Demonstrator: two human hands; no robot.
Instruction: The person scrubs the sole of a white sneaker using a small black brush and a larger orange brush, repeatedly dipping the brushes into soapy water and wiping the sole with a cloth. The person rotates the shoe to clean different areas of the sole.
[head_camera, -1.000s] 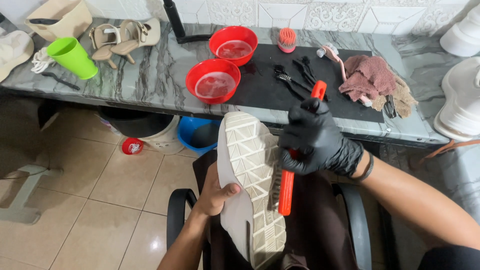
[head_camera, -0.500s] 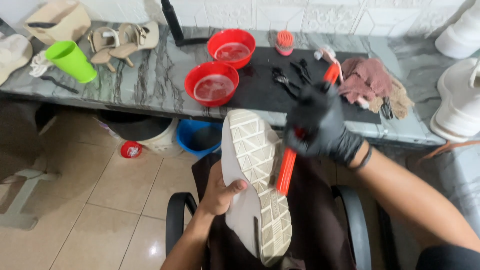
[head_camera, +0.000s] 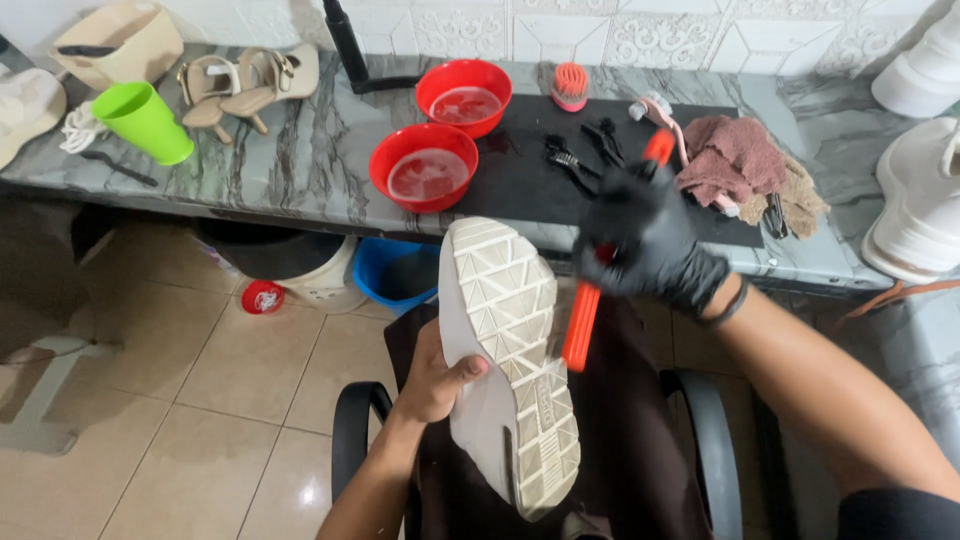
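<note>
- The left hand (head_camera: 432, 380) is bare, its fingers clamped on the shoe (head_camera: 505, 350) at the midsole, thumb lying over the sole edge. The shoe sits sole-up above the lap, toe pointing toward the worktop (head_camera: 300, 150).
- The right hand (head_camera: 650, 245), in a black glove, has its fingers clamped on the orange brush (head_camera: 583, 320). The brush head now lies against the sole's right edge, just beside the thumb side of the left hand.
- Since a second ago the brush has slid up the sole: then it lay lower, across the mid and heel tread; now it is at the forefoot edge and the gloved hand has risen toward the worktop. I judge this one scrubbing stroke along the sole.
- The shoe has tilted a little, heel swung rightward, while the left hand's grip is unchanged.
- Beyond the fingers, on the worktop: two red bowls (head_camera: 424, 165) of cloudy water, a black mat (head_camera: 520, 180) with small brushes, a brown cloth (head_camera: 735, 150).
- Further left: a green cup (head_camera: 143, 122) and beige sandals (head_camera: 240, 80). White shoes (head_camera: 920, 200) stand far right.
</note>
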